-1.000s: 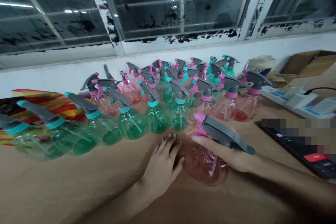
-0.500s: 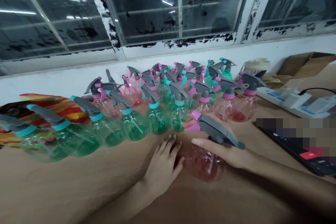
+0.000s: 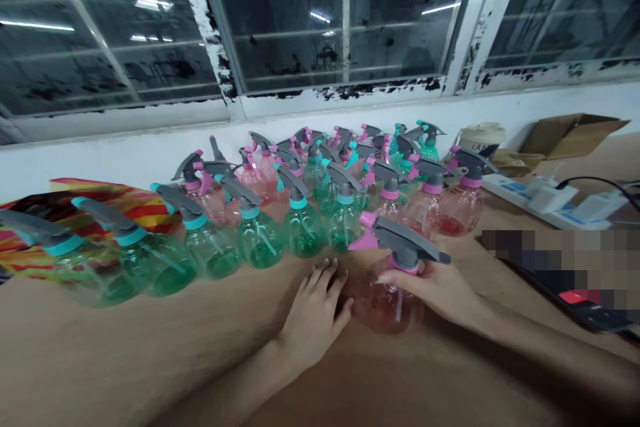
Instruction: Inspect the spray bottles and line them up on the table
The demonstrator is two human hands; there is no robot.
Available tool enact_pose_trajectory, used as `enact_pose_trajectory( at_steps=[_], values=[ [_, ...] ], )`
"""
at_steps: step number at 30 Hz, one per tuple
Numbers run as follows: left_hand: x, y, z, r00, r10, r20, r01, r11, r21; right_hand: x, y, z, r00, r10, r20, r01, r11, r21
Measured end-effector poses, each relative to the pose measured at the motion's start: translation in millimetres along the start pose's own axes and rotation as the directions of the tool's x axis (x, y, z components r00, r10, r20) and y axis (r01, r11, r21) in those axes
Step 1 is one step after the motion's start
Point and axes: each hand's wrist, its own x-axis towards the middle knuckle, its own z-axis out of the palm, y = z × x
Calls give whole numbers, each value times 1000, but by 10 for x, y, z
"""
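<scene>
A pink spray bottle (image 3: pixel 387 300) with a grey trigger head and pink nozzle stands upright on the brown table (image 3: pixel 125 360). My right hand (image 3: pixel 440 290) is wrapped round its right side, just under the collar. My left hand (image 3: pixel 315 313) lies palm down on the table with its fingers stretched forward, its thumb side against the bottle's left side. Just beyond my hands stands a row of green spray bottles (image 3: pixel 303 227) with teal collars.
Several more pink spray bottles (image 3: pixel 425 203) and green ones crowd the table back to the white wall under the windows. A striped red and yellow cloth (image 3: pixel 100 200) lies at the left. A power strip (image 3: pixel 545 203), a cardboard box (image 3: pixel 570 133) and a dark device (image 3: pixel 575 290) are at the right.
My right hand has tipped the pink bottle from leaning toward me to upright and set it closer to the row. My left hand has stayed flat on the table.
</scene>
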Motion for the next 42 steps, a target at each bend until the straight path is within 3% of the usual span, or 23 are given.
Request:
enact_pose_trajectory(
  at_steps=[9, 16, 21, 25, 29, 33, 36, 42],
  values=[
    [5, -9, 10, 1000, 3, -19, -3, 1000, 1, -189, -23, -154, 998, -4, 56, 7, 999, -45],
    [27, -23, -20, 1000, 23, -8, -22, 999, 36, -261, -87, -242, 999, 27, -21, -28, 999, -40],
    [35, -73, -18, 999, 39, -36, -38, 998, 42, -335, 13, -569, 990, 42, -133, -53, 995, -82],
    [42, -133, 14, 996, 62, -59, -60, 998, 21, -396, 203, -1060, 957, 174, -234, -220, 958, -185],
    [51, -152, 10, 999, 38, -37, -38, 999, 2, -347, 484, -1603, 916, 183, -358, -289, 919, -267],
    [40, -159, 3, 1000, -1, -27, 1, 1000, -13, -116, 862, -2019, 818, 130, -560, -390, 841, -374],
    [19, -186, 21, 999, -25, -28, 24, 999, -22, 141, 1143, -2196, 797, 134, -589, -441, 795, -416],
    [-12, -231, 66, 999, -29, -18, 28, 998, -50, 529, 1507, -2184, 856, 217, -469, -434, 794, -426]
  ],
)
